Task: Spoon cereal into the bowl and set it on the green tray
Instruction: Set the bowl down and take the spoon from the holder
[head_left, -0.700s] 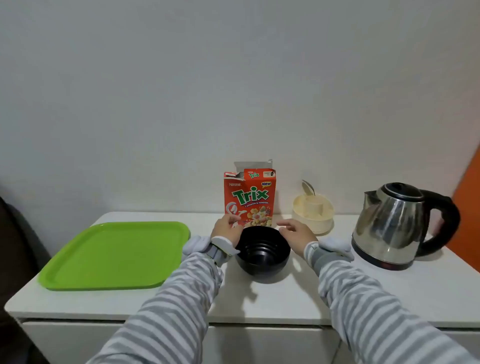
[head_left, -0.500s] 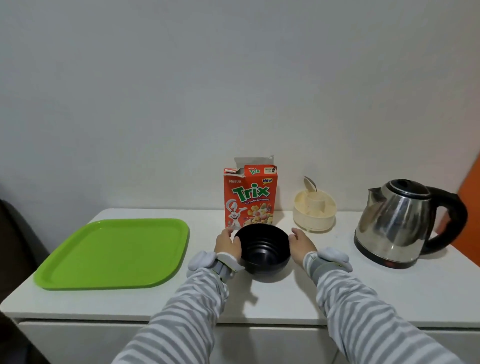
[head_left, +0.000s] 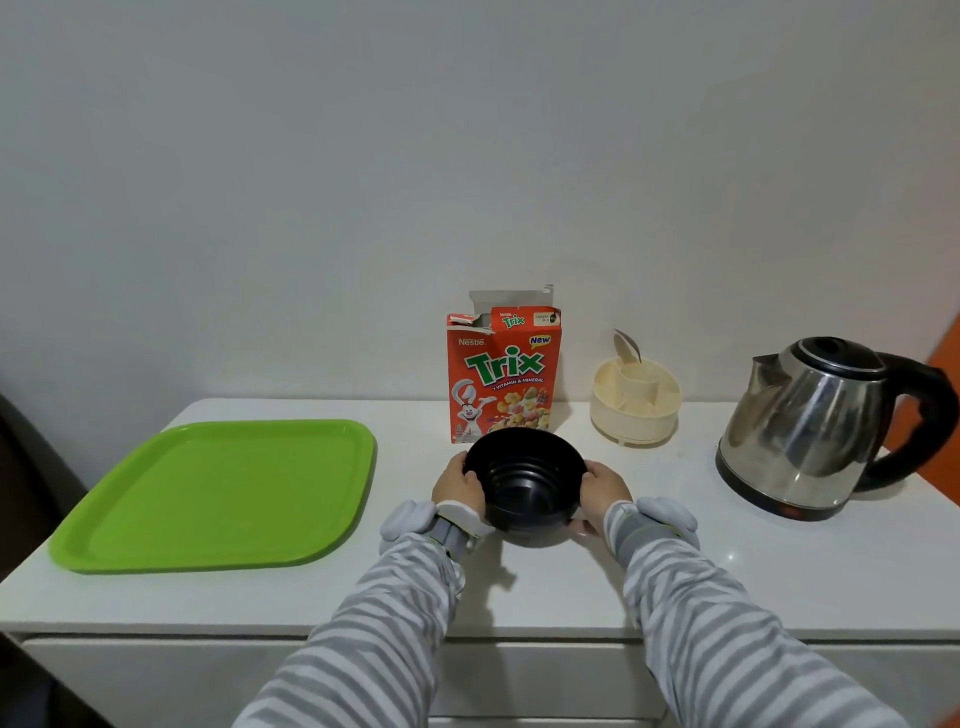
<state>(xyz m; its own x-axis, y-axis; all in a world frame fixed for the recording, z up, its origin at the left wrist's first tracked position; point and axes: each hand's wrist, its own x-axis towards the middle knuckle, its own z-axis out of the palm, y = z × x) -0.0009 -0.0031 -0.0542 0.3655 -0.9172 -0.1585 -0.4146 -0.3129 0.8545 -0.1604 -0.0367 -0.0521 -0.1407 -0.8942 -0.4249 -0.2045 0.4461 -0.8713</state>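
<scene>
A black bowl (head_left: 524, 483) with nothing in it sits at the middle of the white counter, tilted a little toward me. My left hand (head_left: 460, 486) grips its left side and my right hand (head_left: 602, 491) grips its right side. Just behind the bowl stands an opened red Trix cereal box (head_left: 504, 374). The green tray (head_left: 218, 493) lies flat on the counter to the left, with nothing on it. A spoon (head_left: 626, 347) stands handle-down in a cream holder (head_left: 635, 402) to the right of the box.
A steel electric kettle (head_left: 815, 431) with a black handle stands at the right end of the white counter (head_left: 753, 577). A plain wall runs behind. Something dark sits past the counter's left end.
Both hands have closed in from beside the bowl and taken hold of its sides. The bowl now looks slightly raised and tipped toward me.
</scene>
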